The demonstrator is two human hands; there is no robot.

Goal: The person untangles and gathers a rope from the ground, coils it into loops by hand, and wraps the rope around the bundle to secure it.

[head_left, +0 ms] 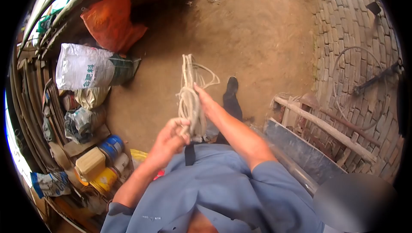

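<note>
A pale rope, gathered into a long bundle of loops, hangs in front of my body. My right hand is closed on the bundle from its right side, with a loose loop sticking out to the right above it. At the lower left of the bundle, my left hand has its fingers bent against the rope, thumb and fingers close together. The bundle's top end points away from me over the dirt floor.
On the left lie an orange sack, a white sack, a blue can and a yellow container. To the right are a wooden frame, a metal sheet and a brick surface. My shoe rests on dirt.
</note>
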